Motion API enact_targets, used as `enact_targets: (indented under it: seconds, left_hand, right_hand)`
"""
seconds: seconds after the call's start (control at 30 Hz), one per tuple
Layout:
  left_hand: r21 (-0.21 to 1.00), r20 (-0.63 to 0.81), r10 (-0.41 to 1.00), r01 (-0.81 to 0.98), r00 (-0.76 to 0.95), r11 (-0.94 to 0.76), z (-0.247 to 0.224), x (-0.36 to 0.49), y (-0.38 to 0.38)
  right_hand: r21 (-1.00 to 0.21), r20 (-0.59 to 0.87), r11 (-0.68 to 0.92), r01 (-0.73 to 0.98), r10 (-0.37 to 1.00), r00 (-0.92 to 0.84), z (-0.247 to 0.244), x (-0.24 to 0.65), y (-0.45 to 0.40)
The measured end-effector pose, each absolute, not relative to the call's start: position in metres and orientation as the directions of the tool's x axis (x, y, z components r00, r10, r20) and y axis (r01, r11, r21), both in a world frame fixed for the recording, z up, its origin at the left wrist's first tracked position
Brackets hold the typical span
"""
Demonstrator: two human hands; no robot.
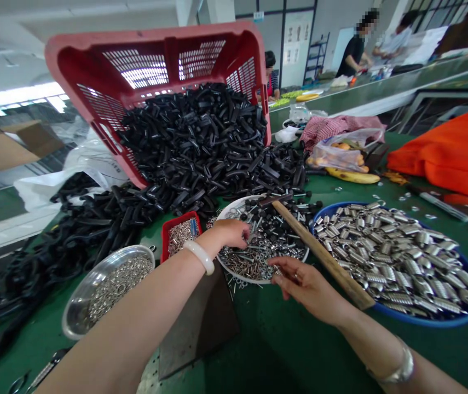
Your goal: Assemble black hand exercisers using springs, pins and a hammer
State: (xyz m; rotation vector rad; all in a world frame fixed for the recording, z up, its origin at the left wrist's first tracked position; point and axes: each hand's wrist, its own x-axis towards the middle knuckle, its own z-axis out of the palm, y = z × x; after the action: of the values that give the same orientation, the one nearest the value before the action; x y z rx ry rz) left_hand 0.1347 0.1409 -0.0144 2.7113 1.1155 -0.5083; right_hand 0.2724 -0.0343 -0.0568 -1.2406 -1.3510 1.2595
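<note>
My left hand, with a white bangle at its wrist, reaches over the white bowl; its fingers are curled closed, and whatever they hold is hidden. Screws and small metal rings fill the near part of the bowl, and black-headed bolts the far part. At the bowl's near right rim is my right hand, fingers bent and apart, with no held thing that I can make out. A hammer with a wooden handle lies across the bowl's right side.
A blue basin of metal springs stands right. Left are a red tray of small pins and a metal bowl of rings. Black handle-like parts spill from a red crate. A dark plate lies in front.
</note>
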Motion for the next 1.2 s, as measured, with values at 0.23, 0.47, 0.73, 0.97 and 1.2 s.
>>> enact_targets:
  seconds: [0.23, 0.47, 0.73, 0.97, 1.2]
  left_hand:
    - [0.047, -0.251, 0.719, 0.75, 0.648, -0.659, -0.02, 0.119, 0.145]
    - [0.118, -0.215, 0.764, 0.792, 0.609, -0.598, -0.021, 0.101, 0.157]
    - [-0.1, -0.241, 0.773, 0.777, 0.587, -0.621, -0.017, 0.118, 0.136]
    - [-0.069, -0.209, 0.788, 0.795, 0.58, -0.603, -0.026, 0.114, 0.142]
    - [0.065, -0.094, 0.831, 0.837, 0.548, -0.544, -0.034, 0.101, 0.124]
  right_hand:
    - [-0.995, -0.032, -0.02, 0.103, 0.993, -0.117, -0.057, 0.272, -0.035]
    - [-0.992, -0.018, -0.005, 0.127, 0.995, -0.102, -0.057, 0.271, -0.036]
    - [-0.989, -0.011, 0.004, 0.147, 0.995, -0.097, -0.06, 0.272, -0.036]
    - [-0.993, 0.004, 0.005, 0.121, 1.0, -0.008, -0.057, 0.276, -0.034]
    - [-0.993, -0.009, 0.007, -0.114, 0.99, 0.139, -0.053, 0.274, -0.027]
